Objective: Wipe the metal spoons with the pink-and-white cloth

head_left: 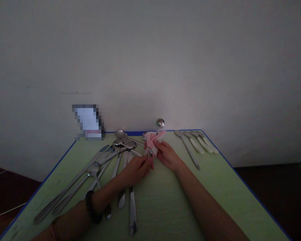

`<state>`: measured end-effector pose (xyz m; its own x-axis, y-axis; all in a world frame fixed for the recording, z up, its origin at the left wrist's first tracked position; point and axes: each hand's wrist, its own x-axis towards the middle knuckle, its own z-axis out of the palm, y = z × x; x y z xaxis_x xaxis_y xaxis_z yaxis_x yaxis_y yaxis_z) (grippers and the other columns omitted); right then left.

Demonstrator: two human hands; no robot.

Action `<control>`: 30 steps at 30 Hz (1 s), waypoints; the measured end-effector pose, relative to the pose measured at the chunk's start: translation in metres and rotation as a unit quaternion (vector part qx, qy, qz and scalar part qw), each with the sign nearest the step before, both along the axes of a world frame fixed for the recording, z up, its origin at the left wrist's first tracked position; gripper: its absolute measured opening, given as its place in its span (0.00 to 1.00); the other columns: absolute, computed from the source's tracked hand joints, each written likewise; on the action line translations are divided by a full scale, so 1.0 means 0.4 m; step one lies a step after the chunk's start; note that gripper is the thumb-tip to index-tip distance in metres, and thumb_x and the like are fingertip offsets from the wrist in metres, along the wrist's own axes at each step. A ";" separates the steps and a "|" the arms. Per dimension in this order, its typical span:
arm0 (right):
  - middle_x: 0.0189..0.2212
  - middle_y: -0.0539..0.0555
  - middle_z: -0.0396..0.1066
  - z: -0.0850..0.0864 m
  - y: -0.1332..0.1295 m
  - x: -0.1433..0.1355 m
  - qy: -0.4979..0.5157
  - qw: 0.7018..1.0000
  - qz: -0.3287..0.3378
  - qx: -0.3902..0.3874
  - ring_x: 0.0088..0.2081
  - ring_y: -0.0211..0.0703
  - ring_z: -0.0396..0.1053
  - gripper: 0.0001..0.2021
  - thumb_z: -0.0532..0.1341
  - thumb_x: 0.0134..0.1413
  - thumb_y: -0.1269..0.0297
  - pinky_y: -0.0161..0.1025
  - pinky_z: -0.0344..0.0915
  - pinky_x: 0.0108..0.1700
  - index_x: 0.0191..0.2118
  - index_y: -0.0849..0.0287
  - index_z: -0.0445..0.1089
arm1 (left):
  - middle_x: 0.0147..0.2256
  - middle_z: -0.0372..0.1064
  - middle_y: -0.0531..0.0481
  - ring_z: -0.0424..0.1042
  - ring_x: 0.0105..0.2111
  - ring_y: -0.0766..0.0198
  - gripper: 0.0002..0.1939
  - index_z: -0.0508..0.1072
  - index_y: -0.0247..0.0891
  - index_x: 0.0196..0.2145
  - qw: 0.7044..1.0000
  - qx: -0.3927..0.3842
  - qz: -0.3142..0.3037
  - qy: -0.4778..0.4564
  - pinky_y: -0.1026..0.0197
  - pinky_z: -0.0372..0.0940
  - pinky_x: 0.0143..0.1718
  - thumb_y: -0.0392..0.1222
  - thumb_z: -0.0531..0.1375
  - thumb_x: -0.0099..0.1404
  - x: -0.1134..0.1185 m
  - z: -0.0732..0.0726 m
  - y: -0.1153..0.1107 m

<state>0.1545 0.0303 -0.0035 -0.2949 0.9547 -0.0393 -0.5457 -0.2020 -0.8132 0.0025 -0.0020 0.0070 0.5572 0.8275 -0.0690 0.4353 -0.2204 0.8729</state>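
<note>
Over the back middle of the table, a shiny spoon [160,123] points away from me with its round bowl up. A pink and white cloth [153,142] is folded around its handle, and my right hand [167,155] pinches the cloth against it. My left hand [139,170] is closed, its fingers pinched at the lower end of the spoon's handle just below the cloth. Part of that handle is hidden by the cloth and fingers. Several metal spoons and knives [132,214] lie spread beside and beneath my left forearm.
To the right lie a long metal spoon [187,149] and several pieces of cutlery with white handles [197,146]. A blurred-out device with a bright screen [88,120] leans at the back left. The green table [163,207] has a blue edge and meets a pale wall [190,67].
</note>
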 end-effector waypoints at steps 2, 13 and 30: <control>0.31 0.53 0.76 -0.001 0.000 0.000 0.000 1.000 -0.001 0.001 0.33 0.40 0.71 0.12 0.66 0.44 0.59 0.33 0.64 0.30 0.34 0.61 0.72 | 0.16 0.55 0.58 0.56 0.17 0.70 0.20 0.67 0.35 0.28 1.000 0.000 0.000 0.000 0.67 0.52 0.20 0.50 0.44 0.67 0.000 0.000 0.000; 0.23 0.49 0.74 0.001 0.001 -0.001 0.005 1.000 0.000 0.003 0.24 0.34 0.67 0.12 0.67 0.42 0.58 0.32 0.64 0.29 0.30 0.61 0.72 | 0.16 0.55 0.58 0.56 0.16 0.70 0.20 0.67 0.35 0.27 1.000 -0.007 0.000 -0.004 0.68 0.51 0.19 0.50 0.44 0.66 0.002 -0.001 0.000; 0.25 0.51 0.75 0.005 -0.002 -0.004 0.003 1.000 -0.004 -0.005 0.27 0.37 0.70 0.13 0.67 0.41 0.58 0.33 0.65 0.31 0.32 0.62 0.73 | 0.16 0.55 0.58 0.55 0.16 0.71 0.20 0.67 0.35 0.27 1.000 -0.005 -0.002 -0.010 0.69 0.51 0.18 0.49 0.45 0.67 -0.002 -0.002 0.003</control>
<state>0.1531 0.0294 -0.0014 -0.2885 0.9564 -0.0462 -0.5526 -0.2057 -0.8077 0.0018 -0.0009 0.0062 0.5621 0.8244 -0.0663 0.4164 -0.2128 0.8839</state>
